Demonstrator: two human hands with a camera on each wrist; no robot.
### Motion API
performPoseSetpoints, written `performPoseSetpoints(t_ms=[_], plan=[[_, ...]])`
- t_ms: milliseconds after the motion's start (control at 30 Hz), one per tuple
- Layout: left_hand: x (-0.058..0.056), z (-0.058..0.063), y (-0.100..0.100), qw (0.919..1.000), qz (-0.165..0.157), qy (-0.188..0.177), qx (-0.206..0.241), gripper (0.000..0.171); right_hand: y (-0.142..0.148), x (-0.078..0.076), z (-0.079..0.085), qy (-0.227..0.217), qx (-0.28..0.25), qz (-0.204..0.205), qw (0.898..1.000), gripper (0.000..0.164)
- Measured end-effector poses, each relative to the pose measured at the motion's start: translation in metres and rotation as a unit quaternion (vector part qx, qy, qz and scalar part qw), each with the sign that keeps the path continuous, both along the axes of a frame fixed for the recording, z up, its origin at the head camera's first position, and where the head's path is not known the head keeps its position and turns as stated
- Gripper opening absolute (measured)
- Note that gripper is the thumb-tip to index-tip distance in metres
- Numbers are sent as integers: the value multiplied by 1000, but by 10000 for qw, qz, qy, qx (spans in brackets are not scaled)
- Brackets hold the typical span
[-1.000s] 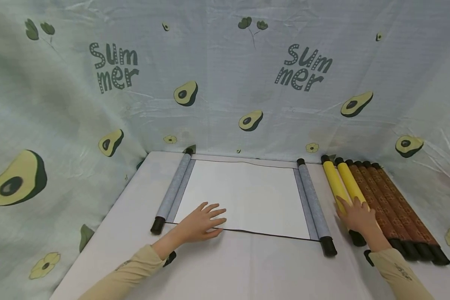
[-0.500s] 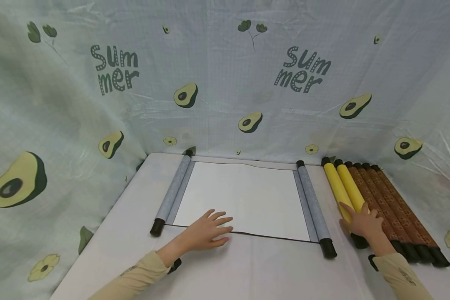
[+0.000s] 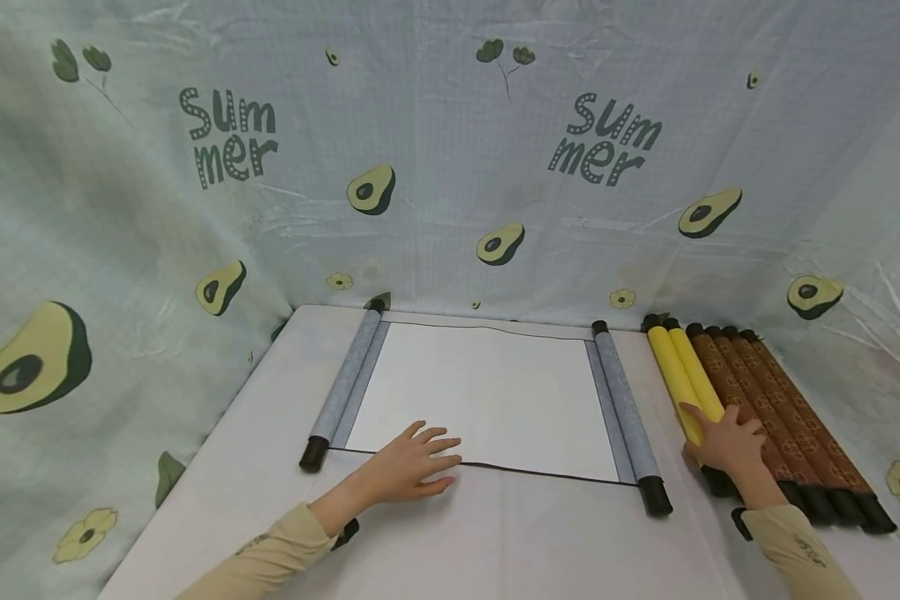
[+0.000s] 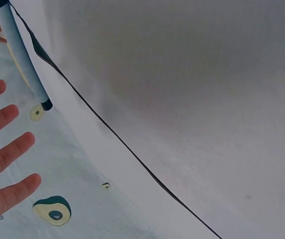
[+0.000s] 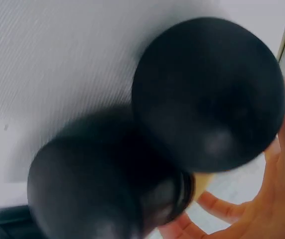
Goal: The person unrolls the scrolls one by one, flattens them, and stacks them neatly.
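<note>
Two black-capped yellow cylindrical rolls (image 3: 671, 375) are laid side by side, to the right of a white, grey-edged rectangular scroll (image 3: 487, 396), which is spread flat.

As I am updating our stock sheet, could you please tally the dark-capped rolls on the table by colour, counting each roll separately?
Grey-blue rolls: 2
Yellow rolls: 2
Brown patterned rolls: 4
Total: 8
</note>
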State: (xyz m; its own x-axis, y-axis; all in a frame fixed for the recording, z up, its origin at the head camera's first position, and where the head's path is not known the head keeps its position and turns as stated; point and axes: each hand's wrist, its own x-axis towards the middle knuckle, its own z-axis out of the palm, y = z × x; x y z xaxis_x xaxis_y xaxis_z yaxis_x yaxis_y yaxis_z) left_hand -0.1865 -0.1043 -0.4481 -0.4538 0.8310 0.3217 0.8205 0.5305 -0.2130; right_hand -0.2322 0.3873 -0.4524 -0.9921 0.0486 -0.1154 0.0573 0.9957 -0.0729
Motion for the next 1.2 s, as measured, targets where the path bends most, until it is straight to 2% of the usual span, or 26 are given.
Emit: performPoseSetpoints(t_ms=[400, 767, 1200], plan=[[0, -1, -1, 10000, 33, -6, 4, 25, -1, -5, -5, -3, -372, -70, 9993, 67], [1, -5, 1, 9995, 54, -290, -137, 27, 0, -1, -9, 1, -416, -44, 9991, 70], [3, -7, -5, 9992, 86, -337, -204, 26, 0, 6, -7, 288, -681, -145, 9972, 66]])
